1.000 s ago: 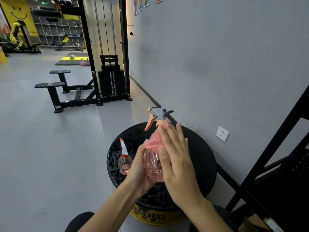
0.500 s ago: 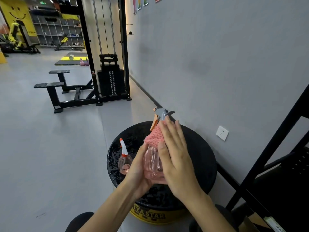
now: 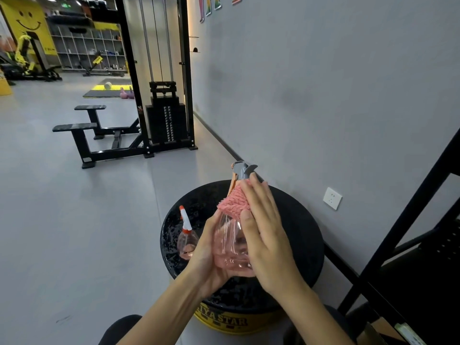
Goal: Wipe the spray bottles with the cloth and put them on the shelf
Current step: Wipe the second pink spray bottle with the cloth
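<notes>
Spray bottle (image 3: 230,247) is held nearly upright above the round black worktop (image 3: 298,235), nozzle pointing left. I see my left hand (image 3: 209,255) gripping its base and my right hand (image 3: 266,235), fingers straight, pressing the pink cloth (image 3: 232,204) against its neck.

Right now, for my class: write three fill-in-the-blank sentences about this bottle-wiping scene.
1. The right hand presses a ____ cloth against the large spray bottle.
2. The left hand grips that bottle; in all, ____ spray bottles are in view.
3. The small spray bottle stands on the round ____ platform.
Missing words: pink; two; black.
</notes>
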